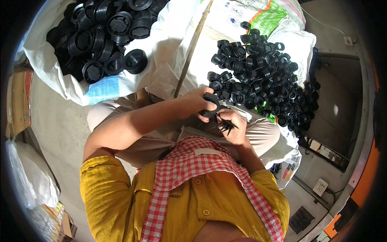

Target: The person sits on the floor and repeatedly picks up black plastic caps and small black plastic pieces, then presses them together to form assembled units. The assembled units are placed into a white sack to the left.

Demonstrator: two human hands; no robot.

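Note:
My left hand (197, 102) is closed round a black ring-shaped plastic cap (211, 97), held above my lap. Close beside it, my right hand (235, 123) is curled round several thin black strips (228, 127) whose ends stick out below the fingers. Whether a tool is also in the right fingers I cannot tell. Just beyond both hands, a heap of small black caps (258, 66) is spread over a white sack (201, 60).
At the far left, a large white sack (165, 44) holds bigger black threaded caps (119, 23). A thin stick (193, 48) lies between the two piles. Cardboard (19, 101) and clear plastic bags (34, 173) are at left; a wall socket (320, 187) is at right.

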